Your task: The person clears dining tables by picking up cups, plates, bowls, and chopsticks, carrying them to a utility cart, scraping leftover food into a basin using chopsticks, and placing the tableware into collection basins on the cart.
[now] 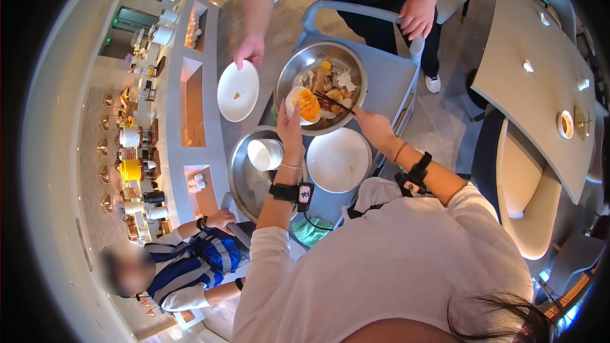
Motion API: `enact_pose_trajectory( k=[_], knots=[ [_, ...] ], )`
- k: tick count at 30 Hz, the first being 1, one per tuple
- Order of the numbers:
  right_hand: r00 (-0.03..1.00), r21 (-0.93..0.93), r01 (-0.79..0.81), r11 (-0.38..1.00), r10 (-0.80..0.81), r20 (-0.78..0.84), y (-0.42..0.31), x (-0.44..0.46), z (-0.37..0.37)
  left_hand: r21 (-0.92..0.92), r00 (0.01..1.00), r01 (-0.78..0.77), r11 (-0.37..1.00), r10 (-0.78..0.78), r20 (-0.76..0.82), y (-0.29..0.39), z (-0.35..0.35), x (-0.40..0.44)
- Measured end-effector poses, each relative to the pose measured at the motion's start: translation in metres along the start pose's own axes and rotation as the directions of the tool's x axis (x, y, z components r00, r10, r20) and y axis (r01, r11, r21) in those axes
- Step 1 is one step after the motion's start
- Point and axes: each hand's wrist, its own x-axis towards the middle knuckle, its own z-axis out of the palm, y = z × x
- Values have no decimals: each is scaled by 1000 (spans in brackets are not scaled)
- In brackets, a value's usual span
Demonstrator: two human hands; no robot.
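My left hand (291, 136) is closed on a small white bowl (290, 100), tilted over a large metal basin (359, 70). Shredded orange-yellow food (309, 107) lies in the bowl. Dark chopsticks (335, 101) are gripped in my right hand (373, 127), their tips at the bowl's food. Mixed food scraps and crumpled white tissue (345, 80) fill the bottom of the basin. Closer to me, a stack of white bowls (264, 154) stands in a second metal basin (242, 184). Beside it is a large white plate (338, 159) with a small food bit on it.
The basins stand on a grey cart (389, 79). Across it, a person's hand (251, 51) holds a white oval plate (237, 92); the other hand (417, 16) rests on the cart handle. Another person (210, 254) is at left. A dining table (540, 82) stands right.
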Motion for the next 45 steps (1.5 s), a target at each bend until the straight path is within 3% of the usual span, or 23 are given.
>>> enact_pose_trajectory(
  k=[1,4,7,9,12,15,18,22,25,28,29,32,36,38,40,45],
  knots=[
    [998,-2,51,999,-51,-31,2,1,3,19,1000,6,1000,-6,8,-5,-1,1],
    [997,-55,5,998,-1,77,-9,8,20,43,1000,0,999,-1,9,-16,-4,2],
    [999,-59,-22,998,19,-43,-2,1,20,35,999,-36,999,37,-33,-18,-2,4],
    [997,-76,-66,995,63,-39,1,-1,5,76,998,-14,997,18,-59,-26,-6,5],
    [996,-70,-72,995,68,-56,0,-4,-14,-112,998,58,992,-58,2,-16,-2,-7],
    [999,-66,-44,997,42,-34,-3,-6,-17,-178,962,246,953,-263,-77,9,0,-35],
    [999,-32,-31,999,32,16,-14,-13,-21,-347,924,329,878,-375,-72,-6,-20,-59],
    [985,143,-164,976,153,85,-18,-22,-36,-613,909,343,711,-415,28,-28,-72,-116],
    [995,142,-92,986,86,47,-2,-38,-35,-438,981,190,879,-181,63,10,-104,-174],
    [990,217,-134,967,121,73,5,-53,-29,-650,941,223,726,-334,-50,-12,-163,-207],
    [982,214,-175,961,155,105,5,-58,-28,-545,946,197,815,-304,-113,-14,-184,-217],
    [956,194,-261,946,225,191,-10,-73,-26,-657,857,188,730,-449,-253,-16,-230,-228],
    [947,256,-275,927,215,239,-39,-83,-12,-550,917,187,814,-345,-200,-10,-259,-183],
    [954,210,-207,956,150,259,-66,-85,-7,-524,949,159,837,-276,-152,-12,-261,-143],
    [974,163,-92,982,55,221,-82,-90,3,-402,949,197,894,-277,-150,-22,-263,-103],
    [961,168,-112,979,64,269,-129,-114,15,-185,936,279,942,-309,-166,-53,-265,-40]
  ],
)
